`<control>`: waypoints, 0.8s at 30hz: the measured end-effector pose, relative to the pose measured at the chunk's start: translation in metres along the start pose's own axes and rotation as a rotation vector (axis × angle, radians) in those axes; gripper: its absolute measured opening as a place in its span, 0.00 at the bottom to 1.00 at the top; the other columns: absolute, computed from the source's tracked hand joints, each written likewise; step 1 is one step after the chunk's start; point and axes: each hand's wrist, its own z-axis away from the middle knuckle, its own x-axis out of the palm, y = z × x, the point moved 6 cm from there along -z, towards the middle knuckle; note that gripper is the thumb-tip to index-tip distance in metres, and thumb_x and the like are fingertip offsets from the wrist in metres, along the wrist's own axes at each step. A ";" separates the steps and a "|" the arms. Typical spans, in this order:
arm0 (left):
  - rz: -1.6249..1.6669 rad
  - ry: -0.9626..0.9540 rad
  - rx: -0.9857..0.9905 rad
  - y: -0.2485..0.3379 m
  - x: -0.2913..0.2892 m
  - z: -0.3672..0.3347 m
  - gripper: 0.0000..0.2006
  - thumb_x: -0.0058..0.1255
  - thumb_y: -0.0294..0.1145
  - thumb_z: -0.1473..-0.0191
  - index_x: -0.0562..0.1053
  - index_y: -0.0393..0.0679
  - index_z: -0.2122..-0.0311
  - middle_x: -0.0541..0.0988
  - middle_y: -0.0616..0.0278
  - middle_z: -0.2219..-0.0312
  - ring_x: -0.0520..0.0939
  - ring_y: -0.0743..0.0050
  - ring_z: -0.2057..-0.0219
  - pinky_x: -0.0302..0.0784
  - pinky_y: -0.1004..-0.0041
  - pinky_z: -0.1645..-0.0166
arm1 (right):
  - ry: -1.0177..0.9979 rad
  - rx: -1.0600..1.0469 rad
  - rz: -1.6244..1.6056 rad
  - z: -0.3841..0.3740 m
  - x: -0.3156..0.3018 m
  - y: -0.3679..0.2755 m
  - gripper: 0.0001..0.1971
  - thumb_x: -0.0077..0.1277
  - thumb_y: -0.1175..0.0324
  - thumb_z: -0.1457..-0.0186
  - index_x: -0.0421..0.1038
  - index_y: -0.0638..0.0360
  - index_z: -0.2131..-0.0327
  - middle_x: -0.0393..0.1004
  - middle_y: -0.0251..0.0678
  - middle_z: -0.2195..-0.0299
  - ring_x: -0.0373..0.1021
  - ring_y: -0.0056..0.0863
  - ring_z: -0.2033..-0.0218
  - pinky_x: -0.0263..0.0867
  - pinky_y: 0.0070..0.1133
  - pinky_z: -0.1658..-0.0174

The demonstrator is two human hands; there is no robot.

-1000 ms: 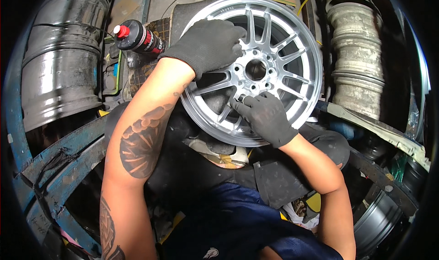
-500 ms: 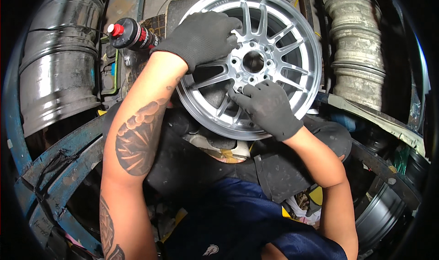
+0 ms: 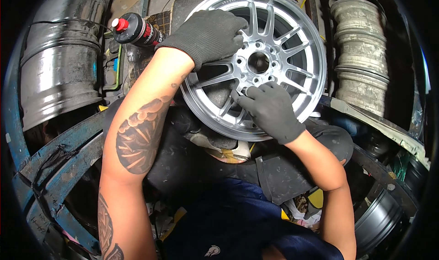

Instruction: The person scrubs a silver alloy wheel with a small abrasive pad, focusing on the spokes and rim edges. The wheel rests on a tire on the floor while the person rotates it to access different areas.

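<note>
A silver multi-spoke alloy wheel (image 3: 315, 72) lies face up in front of me, over my lap, with a round centre hole and a ring of bolt holes. My left hand (image 3: 208, 35), in a dark knit glove, is closed on the spokes at the hub's upper left, its fingers curled. My right hand (image 3: 270, 109), gloved alike, has its fingers bent round a spoke base just below the hub. Any small item under the fingertips is hidden. Beside my left wrist stands a black bottle (image 3: 132, 29) with a red cap, tilted in this view.
Shiny bare wheel barrels (image 3: 64, 54) are stacked at the left. Duller, scuffed barrels (image 3: 359, 49) form a stack at the right. Blue metal frame bars (image 3: 64, 145) run along my left side. Another dark wheel (image 3: 379, 221) sits low at the right.
The wheel, bottle and barrel stacks have all shifted slightly to the right in view. Both hands keep nearly the same places on the wheel.
</note>
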 end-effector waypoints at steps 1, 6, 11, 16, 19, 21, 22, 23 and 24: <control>0.022 -0.054 -0.036 0.000 -0.001 0.000 0.21 0.54 0.45 0.38 0.81 0.48 0.44 0.85 0.49 0.52 0.85 0.45 0.51 0.80 0.55 0.41 | -0.004 -0.002 0.022 -0.001 0.003 0.002 0.17 0.59 0.71 0.51 0.83 0.43 0.56 0.74 0.30 0.71 0.75 0.32 0.67 0.68 0.30 0.61; 0.025 -0.085 -0.061 0.000 0.000 0.003 0.21 0.53 0.44 0.37 0.80 0.48 0.42 0.85 0.46 0.53 0.84 0.44 0.50 0.79 0.54 0.41 | 0.109 -0.034 -0.013 -0.005 -0.023 -0.012 0.08 0.57 0.66 0.44 0.81 0.47 0.61 0.76 0.31 0.72 0.78 0.33 0.70 0.69 0.32 0.65; 0.026 -0.167 -0.119 0.004 0.001 0.002 0.22 0.53 0.46 0.36 0.80 0.46 0.43 0.84 0.46 0.54 0.84 0.44 0.50 0.78 0.54 0.42 | -0.035 -0.015 0.016 0.000 -0.004 -0.005 0.16 0.57 0.68 0.47 0.83 0.41 0.54 0.75 0.29 0.71 0.76 0.31 0.70 0.70 0.30 0.65; 0.021 -0.123 -0.063 0.002 0.003 0.002 0.21 0.52 0.45 0.35 0.80 0.45 0.43 0.84 0.47 0.55 0.84 0.44 0.50 0.79 0.54 0.42 | -0.021 0.009 -0.002 0.002 0.002 -0.001 0.17 0.56 0.68 0.46 0.82 0.40 0.52 0.74 0.28 0.71 0.76 0.30 0.71 0.69 0.29 0.64; 0.011 -0.142 -0.072 0.001 0.004 0.002 0.21 0.53 0.45 0.35 0.80 0.43 0.45 0.85 0.47 0.55 0.84 0.44 0.51 0.79 0.54 0.44 | -0.007 0.006 -0.002 0.003 -0.002 -0.002 0.16 0.56 0.68 0.46 0.82 0.40 0.54 0.75 0.27 0.71 0.76 0.29 0.71 0.69 0.28 0.64; 0.032 -0.141 -0.068 0.006 0.001 -0.001 0.20 0.53 0.45 0.35 0.80 0.43 0.46 0.85 0.46 0.55 0.85 0.44 0.52 0.80 0.55 0.45 | 0.082 -0.024 0.002 0.002 -0.013 -0.008 0.14 0.56 0.67 0.45 0.83 0.41 0.56 0.76 0.27 0.71 0.77 0.30 0.71 0.69 0.28 0.65; 0.031 -0.173 -0.087 0.006 0.002 -0.001 0.19 0.54 0.44 0.35 0.80 0.42 0.47 0.85 0.46 0.56 0.85 0.44 0.53 0.80 0.55 0.45 | 0.119 -0.010 0.008 0.001 -0.011 -0.005 0.12 0.56 0.68 0.45 0.83 0.42 0.58 0.77 0.27 0.71 0.78 0.30 0.70 0.70 0.29 0.65; 0.030 -0.205 -0.106 0.006 0.002 -0.001 0.19 0.54 0.43 0.36 0.81 0.42 0.47 0.85 0.46 0.57 0.85 0.44 0.54 0.80 0.55 0.46 | 0.028 0.008 0.002 0.002 -0.003 -0.002 0.13 0.55 0.68 0.45 0.82 0.42 0.57 0.77 0.28 0.71 0.78 0.30 0.69 0.70 0.29 0.64; 0.028 -0.237 -0.125 0.006 0.004 -0.001 0.18 0.55 0.43 0.36 0.81 0.42 0.48 0.85 0.46 0.57 0.85 0.44 0.54 0.80 0.55 0.46 | -0.063 0.026 -0.005 0.004 0.005 0.001 0.13 0.55 0.68 0.45 0.82 0.42 0.56 0.77 0.28 0.71 0.77 0.30 0.69 0.69 0.29 0.64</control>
